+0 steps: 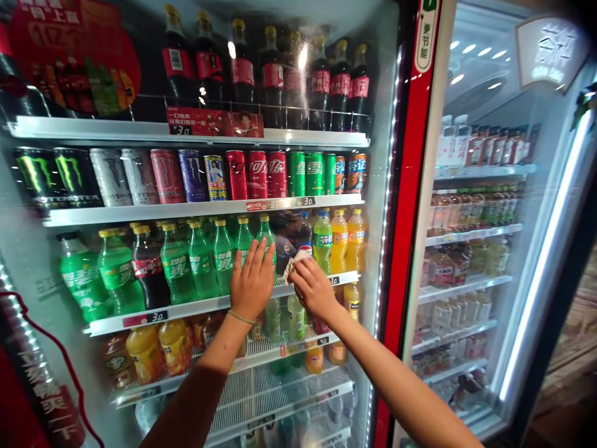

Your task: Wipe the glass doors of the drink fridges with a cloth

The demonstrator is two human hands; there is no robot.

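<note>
My left hand [252,280] lies flat with fingers spread against the glass door [65,274] of a drinks fridge, over the row of green bottles [200,261]. My right hand [312,287] is closed on a small white cloth [293,264] and presses it to the glass just right of the left hand, in front of a dark cola bottle [298,236]. A thin band circles my left wrist.
Behind the glass are shelves of cola bottles [275,68], cans [261,174], and orange drinks [158,351]. A red door frame [408,205] stands on the right, then a second fridge [476,249] with lit shelves. A red poster [69,56] fills the top left.
</note>
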